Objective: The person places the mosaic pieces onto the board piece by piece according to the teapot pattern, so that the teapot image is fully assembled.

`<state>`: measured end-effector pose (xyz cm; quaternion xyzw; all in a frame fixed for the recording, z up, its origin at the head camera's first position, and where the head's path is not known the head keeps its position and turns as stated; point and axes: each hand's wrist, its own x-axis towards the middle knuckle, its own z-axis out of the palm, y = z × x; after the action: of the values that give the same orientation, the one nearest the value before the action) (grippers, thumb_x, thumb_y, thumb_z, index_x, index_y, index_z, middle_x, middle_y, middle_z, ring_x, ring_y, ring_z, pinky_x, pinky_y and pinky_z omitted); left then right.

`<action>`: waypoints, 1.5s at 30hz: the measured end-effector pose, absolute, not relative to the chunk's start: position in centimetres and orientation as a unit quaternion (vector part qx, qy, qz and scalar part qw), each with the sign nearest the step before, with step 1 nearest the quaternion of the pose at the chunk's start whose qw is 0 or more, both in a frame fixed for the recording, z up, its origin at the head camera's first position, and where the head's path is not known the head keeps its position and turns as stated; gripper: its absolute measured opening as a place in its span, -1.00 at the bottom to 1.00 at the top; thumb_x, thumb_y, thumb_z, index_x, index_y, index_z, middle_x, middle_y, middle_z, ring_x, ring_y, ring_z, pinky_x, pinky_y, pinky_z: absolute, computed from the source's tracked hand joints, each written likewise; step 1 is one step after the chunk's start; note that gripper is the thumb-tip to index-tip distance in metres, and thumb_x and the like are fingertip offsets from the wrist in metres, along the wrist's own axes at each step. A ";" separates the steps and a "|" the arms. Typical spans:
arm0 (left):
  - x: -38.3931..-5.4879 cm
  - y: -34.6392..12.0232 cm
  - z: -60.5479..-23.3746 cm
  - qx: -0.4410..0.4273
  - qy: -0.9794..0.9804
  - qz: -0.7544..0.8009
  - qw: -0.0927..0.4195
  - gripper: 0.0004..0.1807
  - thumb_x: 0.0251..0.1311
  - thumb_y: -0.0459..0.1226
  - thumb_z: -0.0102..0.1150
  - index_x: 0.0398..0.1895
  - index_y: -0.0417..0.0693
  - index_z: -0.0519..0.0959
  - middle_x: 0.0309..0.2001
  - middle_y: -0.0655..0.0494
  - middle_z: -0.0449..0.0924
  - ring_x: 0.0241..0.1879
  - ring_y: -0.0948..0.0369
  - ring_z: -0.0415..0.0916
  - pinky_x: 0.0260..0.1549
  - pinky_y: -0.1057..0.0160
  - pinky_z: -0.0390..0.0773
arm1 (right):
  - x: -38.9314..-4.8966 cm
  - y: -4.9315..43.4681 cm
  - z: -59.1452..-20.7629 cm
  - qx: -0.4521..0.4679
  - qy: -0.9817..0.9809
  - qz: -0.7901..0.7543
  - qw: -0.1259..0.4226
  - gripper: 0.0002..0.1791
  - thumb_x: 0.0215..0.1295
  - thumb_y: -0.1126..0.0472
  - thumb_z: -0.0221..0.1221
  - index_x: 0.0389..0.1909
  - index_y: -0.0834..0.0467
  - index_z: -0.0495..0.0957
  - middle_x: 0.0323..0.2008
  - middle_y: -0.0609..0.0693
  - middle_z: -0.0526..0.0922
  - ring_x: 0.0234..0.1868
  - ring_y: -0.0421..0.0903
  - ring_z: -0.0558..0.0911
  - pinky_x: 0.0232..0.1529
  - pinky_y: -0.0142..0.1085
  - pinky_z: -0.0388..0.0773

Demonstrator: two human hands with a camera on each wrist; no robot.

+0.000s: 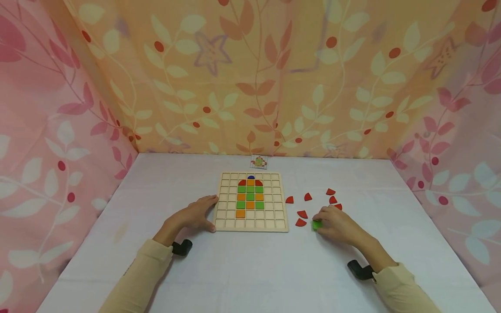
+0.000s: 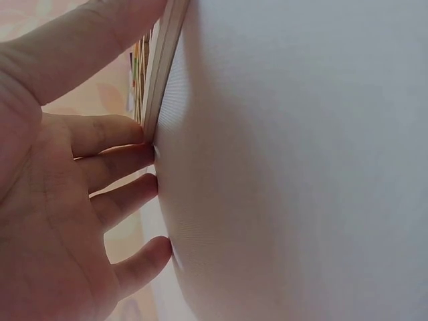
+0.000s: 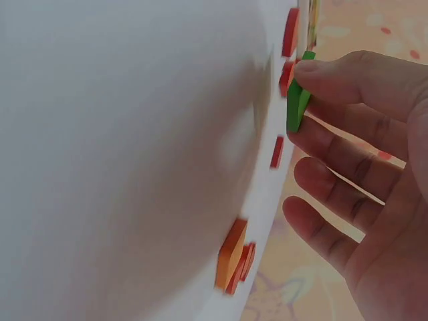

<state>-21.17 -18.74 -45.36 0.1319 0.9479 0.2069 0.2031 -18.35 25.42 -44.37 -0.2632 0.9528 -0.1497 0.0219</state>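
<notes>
A square wooden grid board (image 1: 275, 215) lies on the table, with orange, green, red and blue pieces set in its middle columns. My left hand (image 1: 194, 214) rests at the board's left edge. In the left wrist view its fingers (image 2: 114, 167) are extended, with thumb and forefinger against the board's side. To the right of the board, my right hand (image 1: 337, 226) pinches a green square tile (image 3: 299, 103) between thumb and fingertips, above the table. Several red quarter-circle pieces (image 1: 301, 222) lie around that hand. An orange tile (image 3: 231, 254) shows below it in the right wrist view.
A small printed pattern card (image 1: 258, 161) lies behind the board. White cloth (image 1: 250, 269) covers the table. Floral curtains (image 1: 250, 87) enclose the back and both sides. A black wrist-camera mount (image 1: 359, 270) sits at the right wrist, another at the left.
</notes>
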 end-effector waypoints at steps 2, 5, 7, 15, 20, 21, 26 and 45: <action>-21.1 -18.7 -45.3 0.131 0.947 0.209 0.205 0.11 -0.09 -0.12 0.52 0.52 -0.11 0.08 0.54 -0.09 0.02 0.53 -0.11 -0.07 0.42 -0.27 0.01 | -18.6 24.7 -44.4 -0.257 0.954 -0.153 0.027 -0.76 0.04 0.26 0.37 -0.20 0.11 0.72 -0.31 -0.13 0.63 -0.22 -0.16 0.52 -0.20 -0.26 0.58; -21.1 -18.7 -45.3 0.130 0.947 0.210 0.207 0.11 -0.09 -0.12 0.52 0.52 -0.11 0.08 0.54 -0.09 0.02 0.53 -0.11 -0.07 0.42 -0.27 0.00 | -19.1 23.7 -44.4 -0.255 0.954 -0.156 0.030 -0.75 0.06 0.23 0.38 -0.19 0.09 0.72 -0.30 -0.13 0.64 -0.21 -0.16 0.51 -0.19 -0.28 0.57; -21.1 -18.7 -45.3 0.129 0.947 0.210 0.207 0.11 -0.09 -0.12 0.52 0.52 -0.11 0.08 0.54 -0.09 0.02 0.53 -0.11 -0.07 0.42 -0.27 0.00 | -19.4 22.9 -44.3 -0.258 0.953 -0.157 0.029 -0.75 0.07 0.22 0.38 -0.18 0.09 0.72 -0.29 -0.13 0.64 -0.20 -0.16 0.51 -0.19 -0.30 0.56; -21.2 -18.6 -45.3 0.135 0.947 0.209 0.204 0.10 -0.09 -0.13 0.52 0.52 -0.13 0.09 0.54 -0.10 0.03 0.52 -0.12 -0.05 0.42 -0.27 0.01 | -21.0 20.1 -43.2 -0.273 0.946 -0.166 0.056 -0.72 0.10 0.18 0.37 -0.14 0.12 0.71 -0.31 -0.12 0.59 -0.24 -0.16 0.45 -0.21 -0.33 0.50; -21.2 -18.6 -45.2 0.138 0.946 0.209 0.204 0.10 -0.08 -0.12 0.52 0.52 -0.13 0.09 0.54 -0.10 0.02 0.53 -0.11 -0.06 0.42 -0.27 0.02 | -21.7 18.8 -43.3 -0.285 0.941 -0.170 0.066 -0.70 0.10 0.15 0.37 -0.12 0.12 0.71 -0.31 -0.12 0.57 -0.25 -0.17 0.42 -0.25 -0.34 0.43; -21.2 -18.6 -45.1 0.138 0.946 0.210 0.204 0.10 -0.08 -0.13 0.52 0.52 -0.13 0.09 0.54 -0.10 0.02 0.53 -0.12 -0.06 0.42 -0.27 0.02 | -21.8 18.6 -43.4 -0.287 0.940 -0.170 0.066 -0.71 0.10 0.15 0.37 -0.13 0.12 0.71 -0.31 -0.13 0.57 -0.24 -0.18 0.41 -0.25 -0.35 0.43; -21.2 -18.7 -45.0 0.135 0.946 0.212 0.205 0.11 -0.08 -0.13 0.52 0.52 -0.12 0.08 0.54 -0.10 0.01 0.53 -0.12 -0.08 0.42 -0.28 0.00 | -22.3 17.2 -43.8 -0.290 0.937 -0.184 0.070 -0.72 0.10 0.14 0.38 -0.14 0.09 0.71 -0.26 -0.14 0.60 -0.20 -0.18 0.43 -0.21 -0.34 0.44; -20.9 -18.6 -45.2 0.125 0.948 0.215 0.200 0.10 -0.11 -0.15 0.53 0.51 -0.09 0.11 0.54 -0.06 0.02 0.53 -0.09 -0.07 0.43 -0.24 0.01 | -22.9 10.7 -44.0 -0.348 0.923 -0.153 0.064 -0.74 0.14 0.14 0.37 -0.13 0.08 0.71 -0.24 -0.10 0.64 -0.18 -0.17 0.47 -0.13 -0.31 0.52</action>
<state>-20.93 -18.63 -45.23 0.1245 0.9477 0.2153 0.2001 -22.87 10.72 -43.97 -0.3481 0.9227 -0.1527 0.0645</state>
